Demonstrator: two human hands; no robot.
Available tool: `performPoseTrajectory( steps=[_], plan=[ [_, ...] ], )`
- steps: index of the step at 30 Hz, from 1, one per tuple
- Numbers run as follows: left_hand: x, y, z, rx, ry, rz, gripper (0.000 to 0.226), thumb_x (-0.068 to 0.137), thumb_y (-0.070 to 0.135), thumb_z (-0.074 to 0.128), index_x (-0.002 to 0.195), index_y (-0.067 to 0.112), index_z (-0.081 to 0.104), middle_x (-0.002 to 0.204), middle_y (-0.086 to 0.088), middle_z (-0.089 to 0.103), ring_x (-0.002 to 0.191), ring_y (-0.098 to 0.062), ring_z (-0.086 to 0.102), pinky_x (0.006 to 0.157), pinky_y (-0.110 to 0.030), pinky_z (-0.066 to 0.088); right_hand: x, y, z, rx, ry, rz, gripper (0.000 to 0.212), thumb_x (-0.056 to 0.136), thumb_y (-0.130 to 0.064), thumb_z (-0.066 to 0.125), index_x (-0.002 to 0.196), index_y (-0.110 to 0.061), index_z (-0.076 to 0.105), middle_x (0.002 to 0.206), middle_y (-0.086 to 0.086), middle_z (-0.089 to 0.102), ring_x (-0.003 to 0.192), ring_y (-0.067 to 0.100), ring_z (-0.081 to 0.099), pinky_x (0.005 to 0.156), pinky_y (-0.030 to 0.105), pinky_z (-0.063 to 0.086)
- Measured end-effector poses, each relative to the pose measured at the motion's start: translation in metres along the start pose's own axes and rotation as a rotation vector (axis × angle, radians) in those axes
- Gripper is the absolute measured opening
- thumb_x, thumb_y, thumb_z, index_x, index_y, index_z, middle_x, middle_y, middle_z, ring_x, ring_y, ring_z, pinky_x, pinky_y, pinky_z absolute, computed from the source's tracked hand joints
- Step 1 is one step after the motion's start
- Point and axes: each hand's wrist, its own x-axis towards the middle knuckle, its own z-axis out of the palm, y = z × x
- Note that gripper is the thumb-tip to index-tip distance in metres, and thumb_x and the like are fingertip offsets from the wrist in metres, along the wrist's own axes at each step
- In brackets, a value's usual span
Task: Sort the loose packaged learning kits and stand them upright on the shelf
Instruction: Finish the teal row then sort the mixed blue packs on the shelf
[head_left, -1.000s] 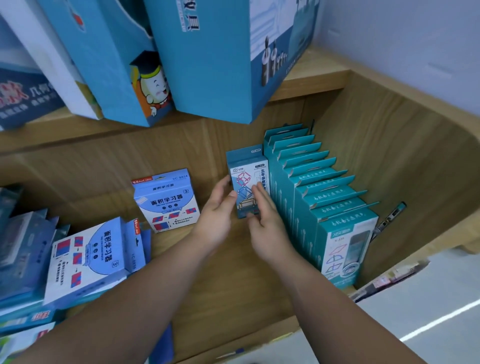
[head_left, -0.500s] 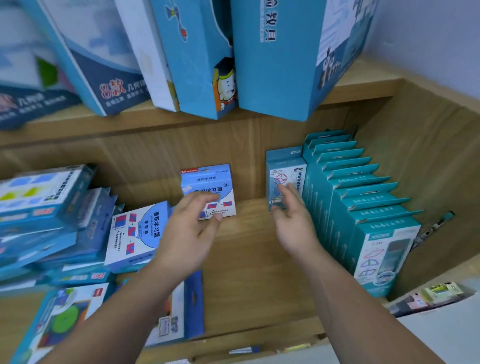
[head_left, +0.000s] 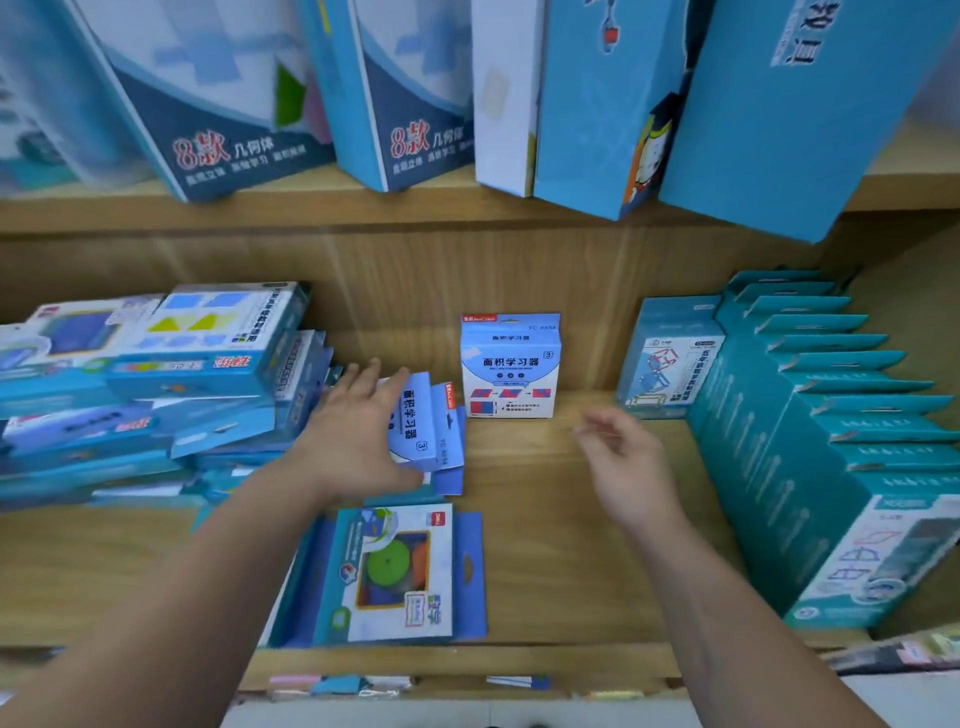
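Observation:
My left hand (head_left: 358, 431) lies with fingers spread on a light-blue kit box (head_left: 428, 431) that leans flat against the pile at the left. An identical light-blue box (head_left: 510, 366) stands upright against the back wall of the shelf (head_left: 545, 519). To its right a teal kit (head_left: 670, 358) stands upright beside a long row of teal kits (head_left: 831, 431). My right hand (head_left: 623, 467) hovers above the shelf board with fingers loosely curled, holding nothing. A flat blister-pack kit (head_left: 400, 571) lies at the front of the shelf below my left hand.
A messy pile of blue kit boxes (head_left: 145, 384) fills the left of the shelf. Large blue boxes (head_left: 597, 104) lean on the upper shelf and overhang the lower one. Bare wood shows between the upright box and the teal row.
My right hand has left the teal kit, which now stands by the row, and drifted left. My left hand has moved left onto the lying light-blue box. The view has shifted left.

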Motion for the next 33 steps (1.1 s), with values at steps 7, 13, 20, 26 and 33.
performPoseTrajectory(
  steps=[7, 13, 20, 26, 33],
  plan=[
    [-0.004, 0.005, -0.004, -0.124, 0.102, 0.051, 0.126, 0.043, 0.064, 0.078, 0.152, 0.023, 0.029, 0.134, 0.000, 0.043, 0.130, -0.023, 0.038, 0.108, -0.033, 0.035, -0.033, -0.037, 0.051, 0.216, -0.330, 0.127, 0.027, 0.090, -0.036, 0.070, 0.114, -0.022, 0.067, 0.103, -0.006, 0.073, 0.088, 0.007, 0.067, 0.074, 0.023, 0.050],
    [-0.013, 0.043, 0.012, -0.256, 0.407, 0.156, 0.131, 0.036, 0.077, 0.071, 0.148, 0.017, 0.038, 0.122, 0.001, 0.048, 0.118, -0.024, 0.047, 0.103, -0.033, 0.037, -0.041, -0.055, 0.036, 0.354, -0.324, 0.125, 0.017, 0.089, -0.025, 0.074, 0.101, -0.015, 0.069, 0.091, 0.006, 0.077, 0.073, 0.017, 0.072, 0.060, 0.032, 0.056],
    [-0.006, 0.069, 0.008, -0.453, 0.226, 0.242, 0.130, 0.049, 0.083, 0.065, 0.156, 0.023, 0.023, 0.138, 0.014, 0.039, 0.131, -0.006, 0.036, 0.110, -0.026, 0.032, -0.016, -0.062, -0.013, 0.305, -0.011, -0.069, 0.014, 0.090, -0.013, 0.070, 0.099, -0.021, 0.064, 0.084, 0.006, 0.075, 0.067, 0.019, 0.069, 0.058, 0.039, 0.059],
    [0.015, 0.072, 0.002, -0.663, 0.301, 0.038, 0.071, 0.088, 0.040, 0.071, 0.149, 0.022, 0.039, 0.130, 0.009, 0.044, 0.107, 0.007, 0.050, 0.081, -0.006, 0.032, 0.013, -0.041, -0.051, -0.145, -0.036, -0.216, 0.022, 0.093, -0.028, 0.067, 0.104, -0.039, 0.051, 0.087, -0.008, 0.071, 0.077, 0.013, 0.067, 0.071, 0.041, 0.056],
    [0.046, 0.073, 0.012, -0.868, 0.122, -0.046, 0.030, 0.091, 0.029, 0.067, 0.115, 0.039, 0.054, 0.107, 0.016, 0.070, 0.099, -0.008, 0.068, 0.075, -0.025, 0.051, 0.023, -0.016, -0.033, -0.220, 0.054, -0.237, 0.039, 0.091, -0.026, 0.070, 0.127, -0.035, 0.057, 0.112, -0.010, 0.060, 0.089, -0.001, 0.062, 0.083, 0.028, 0.054]
  ],
)
